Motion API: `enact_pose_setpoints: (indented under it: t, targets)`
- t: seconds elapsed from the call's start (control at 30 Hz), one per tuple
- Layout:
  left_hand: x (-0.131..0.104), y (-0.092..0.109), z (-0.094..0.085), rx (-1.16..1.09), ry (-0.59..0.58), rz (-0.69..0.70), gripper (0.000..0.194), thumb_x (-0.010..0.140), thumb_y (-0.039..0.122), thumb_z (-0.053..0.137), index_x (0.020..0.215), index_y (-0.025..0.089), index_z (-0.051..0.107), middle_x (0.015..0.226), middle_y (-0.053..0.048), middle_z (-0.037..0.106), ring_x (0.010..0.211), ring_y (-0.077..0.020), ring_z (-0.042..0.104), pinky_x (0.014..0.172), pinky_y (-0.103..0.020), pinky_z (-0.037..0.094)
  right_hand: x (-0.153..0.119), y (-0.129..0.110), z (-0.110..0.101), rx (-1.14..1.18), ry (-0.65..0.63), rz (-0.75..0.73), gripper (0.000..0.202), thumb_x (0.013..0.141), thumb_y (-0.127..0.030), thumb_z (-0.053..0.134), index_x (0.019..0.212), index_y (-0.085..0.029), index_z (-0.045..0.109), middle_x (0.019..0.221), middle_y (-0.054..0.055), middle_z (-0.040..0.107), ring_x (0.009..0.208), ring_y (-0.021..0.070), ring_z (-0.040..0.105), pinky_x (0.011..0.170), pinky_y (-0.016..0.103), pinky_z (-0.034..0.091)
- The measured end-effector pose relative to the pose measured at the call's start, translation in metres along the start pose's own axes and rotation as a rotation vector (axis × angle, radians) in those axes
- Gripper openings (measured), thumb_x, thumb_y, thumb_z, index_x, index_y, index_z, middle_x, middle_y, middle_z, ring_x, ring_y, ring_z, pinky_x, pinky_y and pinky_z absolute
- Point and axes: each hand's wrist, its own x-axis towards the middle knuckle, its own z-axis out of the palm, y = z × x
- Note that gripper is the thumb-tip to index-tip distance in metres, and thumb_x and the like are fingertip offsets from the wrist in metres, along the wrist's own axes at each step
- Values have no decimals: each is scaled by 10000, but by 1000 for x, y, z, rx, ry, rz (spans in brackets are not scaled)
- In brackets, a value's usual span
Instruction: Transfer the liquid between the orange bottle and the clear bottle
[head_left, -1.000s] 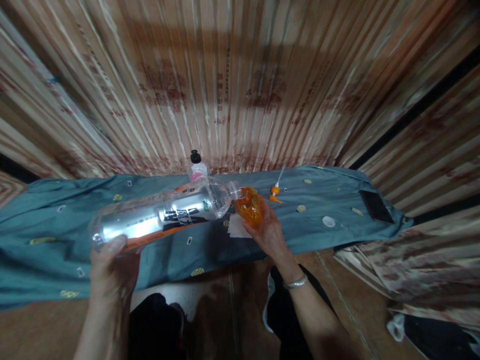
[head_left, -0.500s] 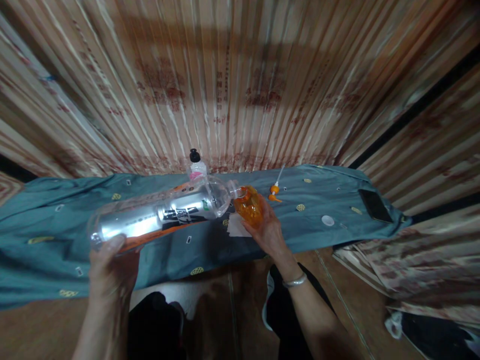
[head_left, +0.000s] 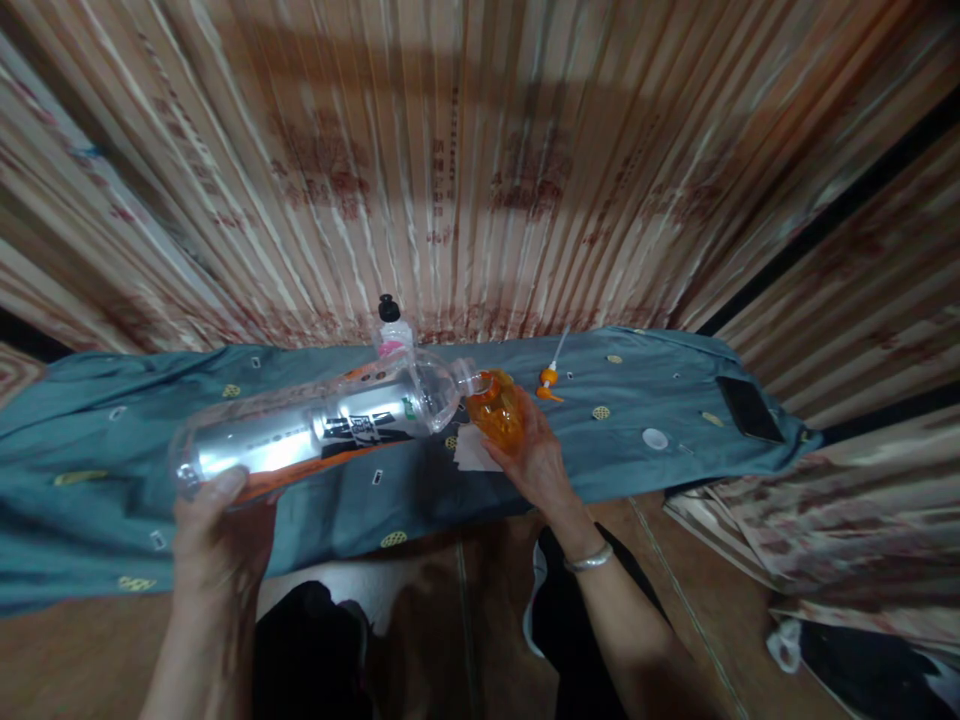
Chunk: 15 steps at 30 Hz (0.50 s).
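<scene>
My left hand (head_left: 225,520) is closed around the base end of a large clear plastic bottle (head_left: 300,435) with a silver, black and orange label. The bottle lies tilted nearly level, its uncapped neck pointing right. My right hand (head_left: 536,455) grips a small orange translucent bottle (head_left: 498,412), its mouth up against the large bottle's neck. Whether liquid is passing between them I cannot tell. Behind them an orange pump top (head_left: 549,380) with a clear tube lies on the cloth. Beneath the orange bottle is a white piece of paper or tissue (head_left: 474,450).
A teal patterned cloth (head_left: 630,455) covers the narrow table. At the back stands a clear bottle with a black cap (head_left: 388,310). To the right lie a round white lid (head_left: 655,440) and a black phone (head_left: 748,408). Striped curtains (head_left: 480,200) hang close behind.
The large bottle's base and my left hand have shifted very slightly left. The two bottle mouths stay together, and the right hand keeps its place.
</scene>
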Motion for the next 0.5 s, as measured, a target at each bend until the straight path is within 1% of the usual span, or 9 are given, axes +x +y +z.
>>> enact_pose_setpoints:
  t: [0.07, 0.17, 0.3, 0.5]
  targets:
    - [0, 1, 1, -5, -11, -5, 973, 424, 358, 1036, 1333, 337, 689, 1236, -38, 805, 1095, -303, 758, 594, -230, 515, 0, 0, 0, -4, 2, -4, 894, 959, -476, 763, 1674, -184, 312, 1569, 220, 628, 1441, 364, 642, 1194, 582, 575]
    - [0, 0, 1, 1, -29, -6, 984, 422, 385, 1045, 1337, 338, 687, 1200, -30, 809, 1097, -313, 762, 664, -262, 567, -1, 0, 0, -14, 12, -18, 906, 960, -468, 769, 1682, -183, 303, 1562, 219, 635, 1429, 365, 650, 1180, 582, 586]
    - [1, -3, 0, 2, -2, -11, 983, 409, 378, 1034, 1326, 333, 683, 1182, -24, 808, 1127, -326, 757, 758, -301, 608, -2, 1, 2, 0, 33, -35, 933, 954, -475, 778, 1693, -184, 288, 1561, 219, 636, 1419, 367, 657, 1171, 576, 593]
    - [1, -1, 2, 18, 17, -32, 971, 382, 353, 1014, 1297, 332, 691, 1214, -20, 800, 1212, -358, 728, 863, -354, 624, -2, 2, 2, 6, 13, -18, 949, 949, -504, 784, 1703, -197, 296, 1581, 213, 617, 1438, 373, 640, 1183, 590, 583]
